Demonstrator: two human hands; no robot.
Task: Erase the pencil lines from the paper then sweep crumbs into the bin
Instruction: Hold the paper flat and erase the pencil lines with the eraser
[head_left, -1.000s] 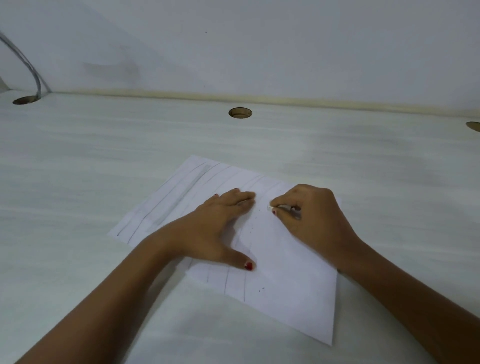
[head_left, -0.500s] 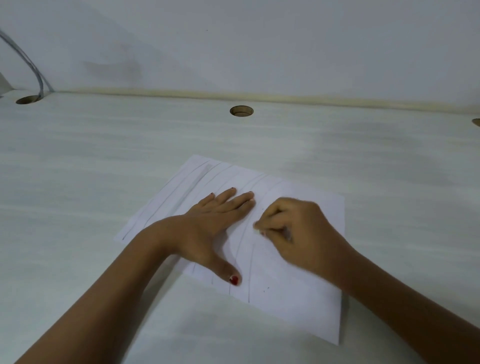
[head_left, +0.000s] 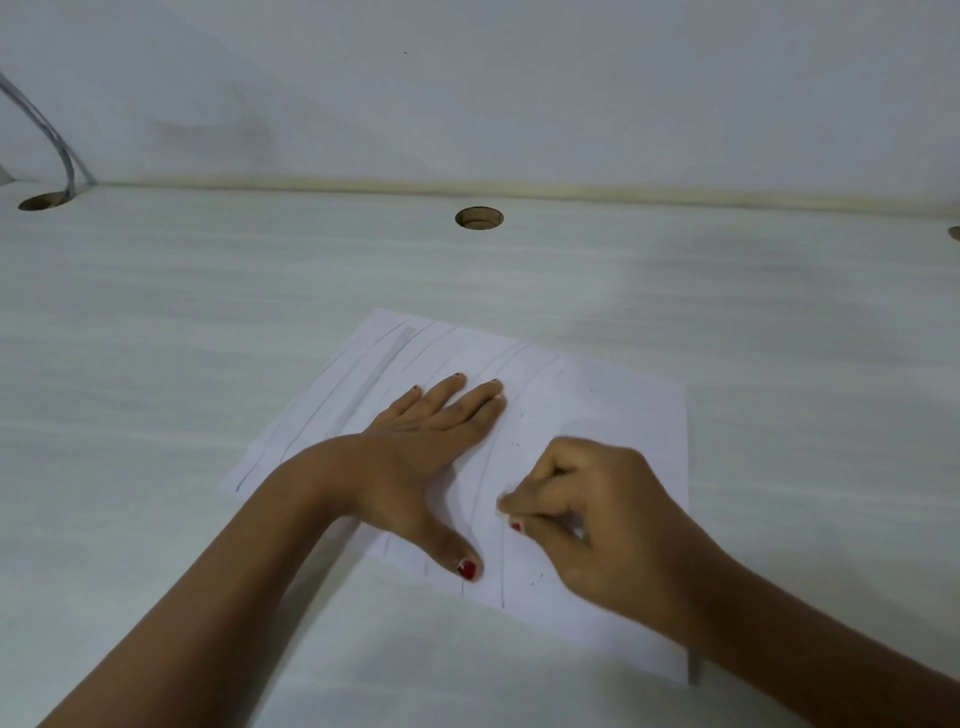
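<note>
At the far left a grey cable (head_left: 58, 148) is dropping down the wall (head_left: 519, 78) into a round hole (head_left: 41, 201) in the pale desk (head_left: 156, 338). The sheet of paper (head_left: 623, 415) is lying flat on the desk near its front, turned at an angle, with one corner pointing away toward the wall. Long pencil lines (head_left: 387, 364) are running across its left part, one of them smeared into a broad grey band.

The left hand (head_left: 415, 457) is lying palm down on that left part, fingers straight and close together, thumb spread wide toward the near edge, pressing the sheet flat and covering the middle of several lines. Beyond it, well apart from the paper, a second round hole (head_left: 479, 217) is sitting near the back of the desk.

Between the hands one pencil line is running to the near edge, and tiny dark crumbs (head_left: 519, 445) are lying scattered on the white surface. The right hand (head_left: 597, 509) is resting on the paper's right half, fingers curled and thumb meeting fingertips, pinching a small pale eraser (head_left: 503, 512) against the sheet; blur and the fingers are hiding most of it. Its forearm is covering the paper's near right corner. A third hole (head_left: 955, 233) is just showing at the right edge.
</note>
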